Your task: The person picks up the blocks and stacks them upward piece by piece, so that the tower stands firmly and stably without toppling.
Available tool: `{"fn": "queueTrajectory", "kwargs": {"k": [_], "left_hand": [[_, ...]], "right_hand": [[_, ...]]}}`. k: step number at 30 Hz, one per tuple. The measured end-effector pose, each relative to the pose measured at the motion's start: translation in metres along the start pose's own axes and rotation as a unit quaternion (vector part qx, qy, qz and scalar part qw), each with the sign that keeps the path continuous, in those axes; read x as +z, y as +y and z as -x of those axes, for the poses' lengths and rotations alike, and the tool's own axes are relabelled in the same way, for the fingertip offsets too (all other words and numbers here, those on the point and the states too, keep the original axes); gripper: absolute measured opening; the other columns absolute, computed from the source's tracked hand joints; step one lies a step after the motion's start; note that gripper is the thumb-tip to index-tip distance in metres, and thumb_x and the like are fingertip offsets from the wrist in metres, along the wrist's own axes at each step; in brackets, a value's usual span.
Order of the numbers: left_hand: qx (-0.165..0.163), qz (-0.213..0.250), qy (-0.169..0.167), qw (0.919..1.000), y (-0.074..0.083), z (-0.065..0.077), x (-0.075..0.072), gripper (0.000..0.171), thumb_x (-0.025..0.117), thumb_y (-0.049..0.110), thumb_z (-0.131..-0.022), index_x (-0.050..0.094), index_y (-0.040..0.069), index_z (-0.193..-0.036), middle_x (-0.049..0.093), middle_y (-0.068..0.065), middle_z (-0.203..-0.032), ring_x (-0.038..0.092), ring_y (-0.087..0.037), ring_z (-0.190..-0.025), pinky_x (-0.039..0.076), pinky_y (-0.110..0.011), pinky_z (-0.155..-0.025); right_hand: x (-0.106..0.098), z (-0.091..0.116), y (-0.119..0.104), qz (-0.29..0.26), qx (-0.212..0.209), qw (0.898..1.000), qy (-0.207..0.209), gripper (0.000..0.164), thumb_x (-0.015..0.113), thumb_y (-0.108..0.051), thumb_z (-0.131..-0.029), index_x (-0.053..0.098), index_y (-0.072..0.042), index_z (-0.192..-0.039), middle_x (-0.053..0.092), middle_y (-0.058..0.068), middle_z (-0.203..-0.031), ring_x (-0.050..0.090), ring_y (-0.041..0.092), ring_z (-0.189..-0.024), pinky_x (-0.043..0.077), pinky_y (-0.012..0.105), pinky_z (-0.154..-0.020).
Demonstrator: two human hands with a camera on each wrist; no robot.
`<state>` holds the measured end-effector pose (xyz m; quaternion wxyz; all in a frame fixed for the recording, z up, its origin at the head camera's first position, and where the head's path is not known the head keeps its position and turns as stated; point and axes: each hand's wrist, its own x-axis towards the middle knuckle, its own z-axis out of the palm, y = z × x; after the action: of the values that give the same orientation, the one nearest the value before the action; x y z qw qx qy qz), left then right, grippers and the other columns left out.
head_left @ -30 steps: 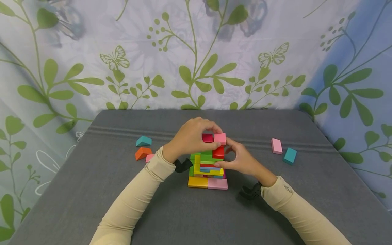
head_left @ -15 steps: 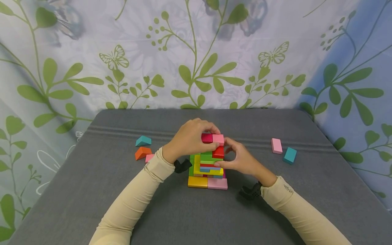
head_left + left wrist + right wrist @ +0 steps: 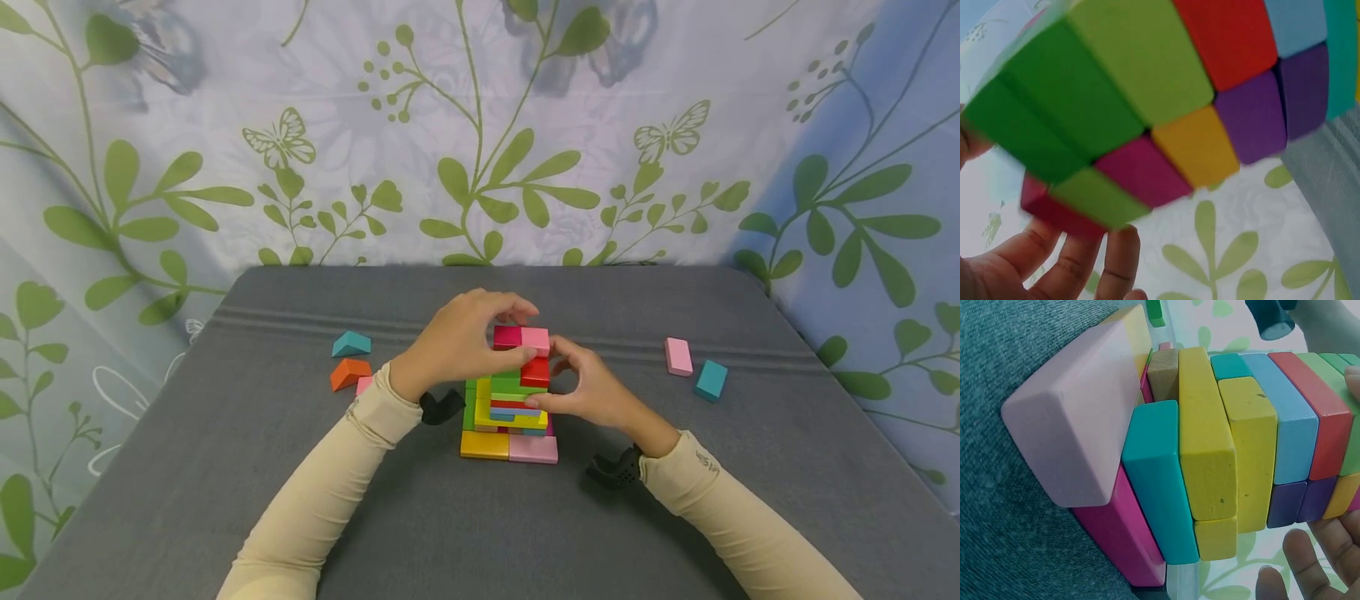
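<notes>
A tower of coloured wooden blocks (image 3: 519, 385) stands on the grey table. On its top, a pink block (image 3: 536, 340) lies beside a crimson block (image 3: 507, 337). My left hand (image 3: 467, 337) arches over the tower's upper left, its fingers raised off the top blocks and its thumb close to the pink block's front. Whether that thumb touches cannot be told. My right hand (image 3: 592, 390) holds the tower's right side, thumb at the front and fingers (image 3: 1325, 547) towards the back. Green, red, blue and purple blocks fill the left wrist view, with left fingers (image 3: 1121, 262) near the tower top.
Left of the tower lie a teal block (image 3: 351, 344), an orange block (image 3: 349, 374) and a partly hidden pink block (image 3: 363, 385). To the right are a pink block (image 3: 678, 357) and a teal block (image 3: 710, 381). A patterned curtain (image 3: 420, 133) hangs behind the table.
The pink block has come down and left to lie against the crimson block on the tower top. My left fingers have let go and lifted slightly leftward. My right hand has stayed put.
</notes>
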<state>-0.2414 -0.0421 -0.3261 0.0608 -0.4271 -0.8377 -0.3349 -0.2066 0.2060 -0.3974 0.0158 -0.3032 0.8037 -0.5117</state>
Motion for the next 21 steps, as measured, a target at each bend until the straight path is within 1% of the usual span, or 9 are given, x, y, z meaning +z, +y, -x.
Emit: {"fn": "queueTrajectory", "kwargs": {"k": [4,6,8,10,13,15,18,21], "left_hand": [[-0.012,0.041,0.01,0.999,-0.008,0.014,-0.013,0.039,0.075,0.023,-0.102,0.07,0.005,-0.136,0.074,-0.007,-0.126,0.066,-0.026,-0.114,0.052,-0.047,-0.103],[-0.022,0.053,0.014,0.9982,-0.016,0.023,-0.02,0.036,0.071,0.021,-0.105,0.07,0.005,-0.137,0.073,-0.007,-0.128,0.065,-0.026,-0.116,0.051,-0.049,-0.104],[-0.036,0.063,0.011,0.9973,-0.026,0.035,-0.029,0.033,0.07,0.018,-0.106,0.07,0.004,-0.137,0.073,-0.008,-0.128,0.065,-0.027,-0.117,0.051,-0.051,-0.105],[-0.052,0.064,0.003,0.9966,-0.037,0.048,-0.038,0.03,0.07,0.015,-0.106,0.071,0.005,-0.134,0.074,-0.007,-0.127,0.066,-0.026,-0.115,0.051,-0.051,-0.104],[-0.084,0.059,-0.022,0.9945,-0.053,0.068,-0.049,0.025,0.071,0.011,-0.105,0.074,0.005,-0.129,0.076,-0.005,-0.121,0.067,-0.024,-0.111,0.053,-0.054,-0.1],[-0.101,0.048,-0.043,0.9928,-0.064,0.082,-0.053,0.022,0.07,0.009,-0.106,0.075,0.005,-0.127,0.076,-0.006,-0.119,0.068,-0.025,-0.109,0.053,-0.056,-0.099],[-0.132,0.024,-0.08,0.9878,-0.077,0.099,-0.056,0.024,0.069,0.01,-0.106,0.075,0.003,-0.128,0.076,-0.011,-0.121,0.069,-0.029,-0.112,0.054,-0.058,-0.099],[-0.152,-0.012,-0.101,0.9832,-0.087,0.112,-0.056,0.027,0.071,0.01,-0.105,0.075,0.0,-0.13,0.075,-0.016,-0.127,0.067,-0.039,-0.122,0.052,-0.061,-0.103]], "right_hand": [[0.0,0.0,0.0,0.002,-0.006,1.0,0.002,0.065,0.087,-0.021,-0.088,0.058,0.006,-0.139,0.069,0.017,-0.127,0.062,0.032,-0.114,0.054,0.039,-0.097],[0.0,0.0,0.0,0.003,-0.004,1.0,0.003,0.066,0.088,-0.022,-0.088,0.058,0.006,-0.14,0.068,0.017,-0.129,0.061,0.031,-0.115,0.054,0.037,-0.098],[0.0,0.0,0.0,0.005,-0.001,1.0,0.003,0.067,0.088,-0.022,-0.088,0.058,0.006,-0.14,0.068,0.017,-0.129,0.061,0.031,-0.115,0.054,0.039,-0.098],[0.0,0.0,0.0,0.008,0.0,1.0,0.004,0.067,0.088,-0.022,-0.088,0.058,0.006,-0.14,0.068,0.017,-0.129,0.061,0.03,-0.116,0.055,0.043,-0.098],[0.0,0.0,0.001,0.011,0.001,1.0,0.005,0.066,0.088,-0.021,-0.087,0.058,0.006,-0.14,0.068,0.017,-0.129,0.061,0.031,-0.116,0.055,0.05,-0.098],[0.001,0.0,0.001,0.011,0.003,1.0,0.004,0.066,0.088,-0.02,-0.087,0.058,0.006,-0.14,0.068,0.017,-0.129,0.061,0.031,-0.116,0.055,0.052,-0.098],[0.001,0.0,0.0,0.009,0.005,1.0,0.004,0.066,0.088,-0.019,-0.087,0.058,0.005,-0.14,0.068,0.017,-0.129,0.061,0.03,-0.116,0.055,0.05,-0.097],[0.001,0.0,0.0,0.009,0.005,1.0,0.004,0.066,0.088,-0.019,-0.087,0.058,0.005,-0.141,0.068,0.016,-0.129,0.061,0.026,-0.115,0.056,0.046,-0.097]]}}
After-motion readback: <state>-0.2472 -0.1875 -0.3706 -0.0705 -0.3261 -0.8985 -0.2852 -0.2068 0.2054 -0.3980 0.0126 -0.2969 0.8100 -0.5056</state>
